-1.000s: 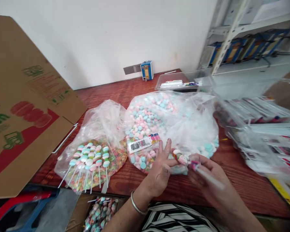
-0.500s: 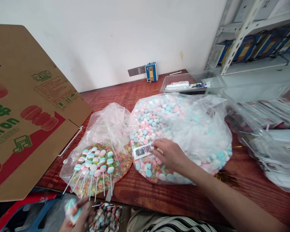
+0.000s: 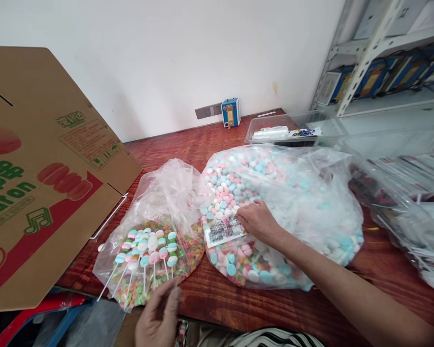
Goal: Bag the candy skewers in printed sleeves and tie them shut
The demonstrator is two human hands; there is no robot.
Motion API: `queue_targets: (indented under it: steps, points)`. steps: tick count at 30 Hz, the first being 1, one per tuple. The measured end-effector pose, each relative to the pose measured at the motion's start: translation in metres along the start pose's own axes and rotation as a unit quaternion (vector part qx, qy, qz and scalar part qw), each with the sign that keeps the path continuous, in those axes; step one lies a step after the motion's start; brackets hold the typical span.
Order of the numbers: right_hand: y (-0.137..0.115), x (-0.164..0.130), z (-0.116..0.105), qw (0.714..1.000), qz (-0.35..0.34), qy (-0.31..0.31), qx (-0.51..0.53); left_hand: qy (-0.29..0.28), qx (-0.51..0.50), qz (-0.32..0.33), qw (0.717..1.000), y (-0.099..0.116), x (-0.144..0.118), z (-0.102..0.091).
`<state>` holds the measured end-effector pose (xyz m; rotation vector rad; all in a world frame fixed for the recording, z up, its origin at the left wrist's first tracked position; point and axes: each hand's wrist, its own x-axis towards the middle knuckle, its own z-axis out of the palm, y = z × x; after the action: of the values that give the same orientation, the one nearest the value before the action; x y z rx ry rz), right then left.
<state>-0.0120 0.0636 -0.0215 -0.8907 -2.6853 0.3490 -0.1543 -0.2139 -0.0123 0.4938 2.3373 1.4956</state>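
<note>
Our right hand (image 3: 258,220) rests on big bag of pastel candies (image 3: 292,212), fingers loosely curled at its label (image 3: 222,230). Left hand (image 3: 159,315) open, empty, at surface (image 3: 238,303) edge near smaller bag (image 3: 155,241) with finished lollipops (image 3: 148,248); much loose candy left.

Left hand (image 3: 158,315) rose, empty, toward the lollipop bag (image 3: 150,246).
</note>
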Motion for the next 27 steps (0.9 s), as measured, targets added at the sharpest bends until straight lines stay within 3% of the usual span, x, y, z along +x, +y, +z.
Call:
queue_targets:
  steps: [1, 3, 5, 7, 10, 11, 13, 15, 22, 24, 27]
  points:
    - [0.0, -0.001, -0.002, 1.0, -0.005, 0.006, -0.001, -0.058, -0.024, 0.02, 0.998, 0.01, -0.004, 0.015]
    - [-0.001, -0.005, -0.007, 1.0, -0.012, 0.028, -0.004, -0.23, -0.071, 0.034, 0.97, 0.029, -0.013, 0.048]
    - [-0.005, -0.014, -0.016, 0.998, -0.02, 0.052, 0.018, -0.42, -0.143, -0.024, 0.896, 0.042, -0.02, 0.082]
    - [-0.011, -0.027, -0.031, 0.992, -0.024, 0.064, 0.108, -0.513, -0.249, -0.104, 0.815, 0.051, -0.023, 0.115]
    - [-0.018, -0.053, -0.056, 0.952, 0.008, 0.056, 0.302, -0.549, -0.45, -0.163, 0.685, 0.06, -0.023, 0.157]
    - [-0.018, -0.061, -0.063, 0.94, 0.016, 0.05, 0.338, -0.543, -0.496, -0.168, 0.656, 0.063, -0.023, 0.167]
    - [-0.016, -0.077, -0.072, 0.924, 0.032, 0.051, 0.379, -0.522, -0.549, -0.171, 0.63, 0.069, -0.025, 0.18]
    - [-0.009, -0.09, -0.075, 0.91, 0.06, 0.068, 0.405, -0.484, -0.56, -0.179, 0.648, 0.076, -0.029, 0.186]
    - [0.002, -0.116, -0.052, 0.82, 0.192, 0.156, 0.517, -0.319, -0.455, -0.133, 0.821, 0.081, -0.041, 0.187]
    - [-0.004, -0.12, -0.046, 0.824, 0.21, 0.182, 0.494, -0.289, -0.423, -0.106, 0.852, 0.077, -0.04, 0.187]
    - [-0.012, -0.124, -0.042, 0.86, 0.204, 0.206, 0.42, -0.272, -0.399, -0.077, 0.872, 0.071, -0.037, 0.187]
